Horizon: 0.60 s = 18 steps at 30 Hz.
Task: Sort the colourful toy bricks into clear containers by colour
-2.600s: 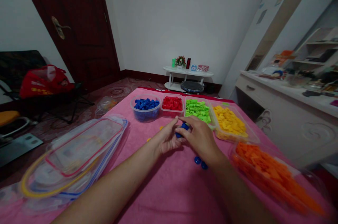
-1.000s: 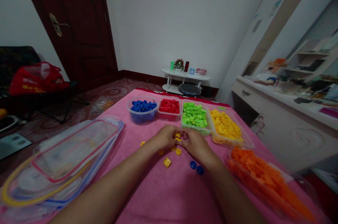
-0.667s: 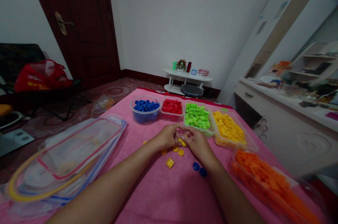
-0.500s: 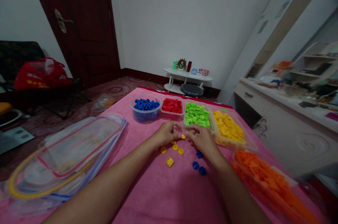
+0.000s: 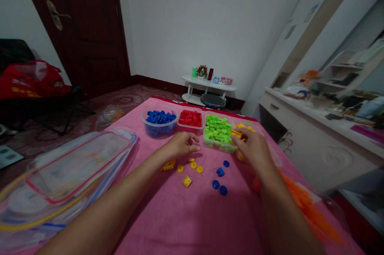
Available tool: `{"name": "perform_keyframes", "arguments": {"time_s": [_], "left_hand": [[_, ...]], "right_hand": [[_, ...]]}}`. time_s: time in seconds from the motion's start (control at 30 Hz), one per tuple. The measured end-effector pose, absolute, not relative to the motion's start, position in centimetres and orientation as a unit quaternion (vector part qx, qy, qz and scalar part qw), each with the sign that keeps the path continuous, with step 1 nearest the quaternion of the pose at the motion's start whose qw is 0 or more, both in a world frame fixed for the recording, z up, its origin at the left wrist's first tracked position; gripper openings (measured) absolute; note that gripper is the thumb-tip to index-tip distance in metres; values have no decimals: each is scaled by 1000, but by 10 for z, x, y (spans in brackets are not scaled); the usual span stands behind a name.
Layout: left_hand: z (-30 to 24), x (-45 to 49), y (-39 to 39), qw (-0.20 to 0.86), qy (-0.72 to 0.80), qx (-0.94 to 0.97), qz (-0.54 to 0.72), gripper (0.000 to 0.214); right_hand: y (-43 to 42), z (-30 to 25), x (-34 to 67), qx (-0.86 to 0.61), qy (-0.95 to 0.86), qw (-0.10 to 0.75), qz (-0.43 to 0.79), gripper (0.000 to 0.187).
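Observation:
My left hand (image 5: 181, 146) rests on the pink cloth (image 5: 186, 215) with fingers curled loosely, nothing visible in it. My right hand (image 5: 252, 147) hovers over the tub of yellow pieces (image 5: 243, 127), fingers pinched on a small yellow piece (image 5: 236, 132). Loose yellow pieces (image 5: 187, 181) and several blue pieces (image 5: 220, 172) lie on the cloth between my arms. Beyond the hands stand the blue tub (image 5: 159, 121), the red tub (image 5: 190, 119) and the green tub (image 5: 218, 132).
A tub of orange pieces (image 5: 303, 203) lies at the right, partly behind my forearm. Stacked clear lids (image 5: 69, 171) sit at the left. A white dresser (image 5: 318, 135) is close on the right, a small white table (image 5: 208, 87) by the far wall.
My hands, earlier joined over the blue then yellow pieces, have parted. The right hand moved right to the yellow tub; the left stayed on the cloth. More loose pieces lie exposed.

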State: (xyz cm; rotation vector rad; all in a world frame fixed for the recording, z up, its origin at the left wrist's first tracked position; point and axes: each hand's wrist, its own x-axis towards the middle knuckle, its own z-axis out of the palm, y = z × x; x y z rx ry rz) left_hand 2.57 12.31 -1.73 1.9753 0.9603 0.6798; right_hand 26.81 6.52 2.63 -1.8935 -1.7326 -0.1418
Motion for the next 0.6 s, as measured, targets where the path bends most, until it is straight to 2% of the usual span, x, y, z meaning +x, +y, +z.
{"name": "perform_keyframes", "arguments": {"time_s": [0.07, 0.2, 0.27, 0.33, 0.43, 0.5, 0.6], "left_hand": [[-11, 18, 123, 372, 379, 826, 189, 27], [-12, 14, 117, 366, 370, 847, 113, 39], [-16, 17, 113, 347, 377, 852, 103, 32], [-17, 20, 111, 326, 383, 859, 97, 21], [-12, 17, 113, 306, 381, 866, 107, 17], [-3, 8, 117, 269, 397, 870, 116, 15], [12, -13, 123, 197, 437, 872, 95, 14]], "right_hand": [[64, 29, 293, -742, -607, 260, -114, 35], [65, 24, 308, -753, -590, 249, -154, 52], [65, 22, 293, -741, -614, 243, -120, 49], [64, 20, 266, -719, -658, 217, -44, 34], [57, 10, 222, -661, -727, 158, 96, 16], [52, -1, 200, -626, -756, 126, 143, 18], [49, -18, 185, -609, -774, 109, 135, 23]]}}
